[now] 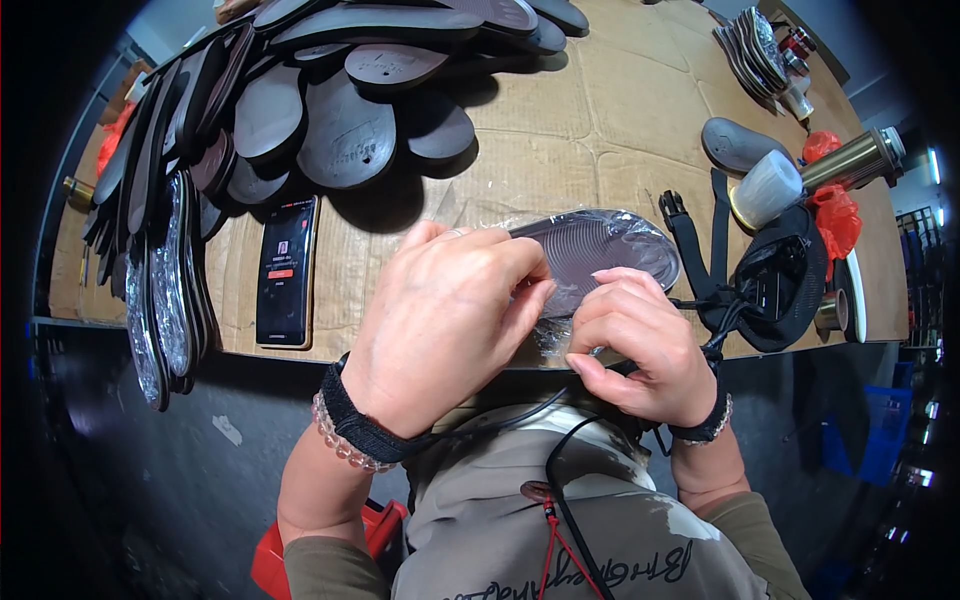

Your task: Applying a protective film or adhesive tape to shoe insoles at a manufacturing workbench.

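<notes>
A grey ridged shoe sole (622, 250), wrapped in shiny clear plastic film (552, 340), lies at the table's near edge in front of me. My left hand (450, 310) is closed over its left end, fingers curled into the film; the fingertips are partly hidden. By the sole's near side, my right hand (645, 345) has its fingers curled and its thumb brought in toward them. Whatever is between those fingertips is too small to make out. Loose film bunches between the two hands. Both wrists wear black straps with cables.
Many dark soles (345, 130) are heaped at the far left, and film-wrapped ones (175, 290) hang over the near edge. A phone (287, 270) lies left of my hands. To the right are a black strapped pouch (780, 280), a white film roll (768, 190) and a grey sole (745, 145).
</notes>
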A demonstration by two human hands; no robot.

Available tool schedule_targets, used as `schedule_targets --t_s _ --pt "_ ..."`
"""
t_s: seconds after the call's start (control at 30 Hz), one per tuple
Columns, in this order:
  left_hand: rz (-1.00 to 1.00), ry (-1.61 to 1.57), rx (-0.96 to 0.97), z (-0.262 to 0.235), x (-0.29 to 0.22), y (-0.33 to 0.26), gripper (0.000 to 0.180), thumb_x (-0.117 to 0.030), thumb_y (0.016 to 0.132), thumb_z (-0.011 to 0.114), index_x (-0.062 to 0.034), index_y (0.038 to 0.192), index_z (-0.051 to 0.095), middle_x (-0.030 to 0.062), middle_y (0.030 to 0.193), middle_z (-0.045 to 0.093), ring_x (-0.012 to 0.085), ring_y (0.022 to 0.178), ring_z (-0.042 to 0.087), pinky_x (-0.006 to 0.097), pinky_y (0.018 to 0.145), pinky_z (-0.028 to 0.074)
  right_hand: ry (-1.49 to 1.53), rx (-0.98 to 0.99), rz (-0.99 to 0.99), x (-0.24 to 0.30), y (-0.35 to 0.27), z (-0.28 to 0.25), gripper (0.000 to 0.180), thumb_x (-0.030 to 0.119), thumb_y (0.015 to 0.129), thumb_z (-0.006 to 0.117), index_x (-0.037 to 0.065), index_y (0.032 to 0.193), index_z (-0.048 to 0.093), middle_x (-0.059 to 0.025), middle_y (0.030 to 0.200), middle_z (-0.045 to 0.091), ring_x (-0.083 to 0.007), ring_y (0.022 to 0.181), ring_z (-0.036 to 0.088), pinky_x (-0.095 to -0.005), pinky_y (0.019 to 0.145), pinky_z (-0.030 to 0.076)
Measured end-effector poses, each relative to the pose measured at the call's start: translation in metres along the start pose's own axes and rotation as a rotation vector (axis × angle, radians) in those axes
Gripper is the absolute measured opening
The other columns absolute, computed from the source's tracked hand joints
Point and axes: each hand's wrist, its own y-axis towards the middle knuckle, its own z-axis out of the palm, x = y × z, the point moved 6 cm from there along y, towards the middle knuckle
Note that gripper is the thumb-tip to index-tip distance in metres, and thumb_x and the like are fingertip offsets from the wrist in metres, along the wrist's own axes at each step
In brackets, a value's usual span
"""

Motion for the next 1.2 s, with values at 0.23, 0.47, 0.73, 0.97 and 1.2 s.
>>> schedule_targets --t_s 0.23,0.47,0.73,0.97,1.2 --pt "0.007 0.021 -0.005 -0.001 -0.003 -0.001 0.01 -0.016 0.093 0.077 -0.0075 0.091 0.072 0.0059 0.082 0.069 0.0244 0.075 0.065 0.037 0.076 0.043 -0.242 0.083 0.1 -0.008 0.004 -0.018 0.032 -0.004 0.079 0.065 0.004 0.11 0.066 -0.0105 0.112 0.069 -0.0311 0.114 0.066 -0.0529 0.116 0.04" --pt "-0.001 0.015 -0.009 -0.001 -0.002 -0.002 0.011 -0.016 0.092 0.077 -0.0074 0.091 0.072 0.0064 0.082 0.069 0.0248 0.074 0.065 0.037 0.076 0.043 -0.498 0.3 0.036 -0.012 0.004 -0.003 0.035 0.0 0.076 0.073 0.006 0.11 0.068 -0.0076 0.108 0.065 -0.0278 0.122 0.061 -0.0578 0.124 0.031" --pt "-0.005 0.019 -0.003 0.0 -0.001 -0.003 0.01 -0.016 0.092 0.077 -0.0072 0.091 0.072 0.0066 0.081 0.069 0.0247 0.075 0.066 0.037 0.075 0.044 -0.457 0.281 0.016 -0.014 0.003 -0.011 0.027 0.003 0.075 0.074 0.008 0.1 0.065 -0.0075 0.105 0.063 -0.0283 0.119 0.061 -0.0569 0.121 0.033" --pt "0.001 0.007 -0.019 -0.002 -0.002 -0.002 0.01 -0.016 0.092 0.077 -0.0074 0.091 0.072 0.0065 0.081 0.069 0.0246 0.073 0.065 0.037 0.075 0.044 -0.265 0.129 0.013 -0.018 0.002 -0.025 0.022 0.001 0.078 0.066 0.007 0.098 0.063 -0.0074 0.091 0.063 -0.0264 0.1 0.067 -0.0539 0.117 0.039" --pt "-0.01 0.024 -0.025 -0.001 -0.001 -0.001 0.008 -0.015 0.092 0.076 -0.0077 0.091 0.072 0.0063 0.079 0.068 0.0243 0.071 0.064 0.037 0.074 0.043 -0.206 0.247 -0.005 -0.012 0.007 -0.02 0.019 0.011 0.084 0.078 0.007 0.101 0.071 -0.0056 0.085 0.06 -0.0255 0.092 0.063 -0.0461 0.108 0.043"
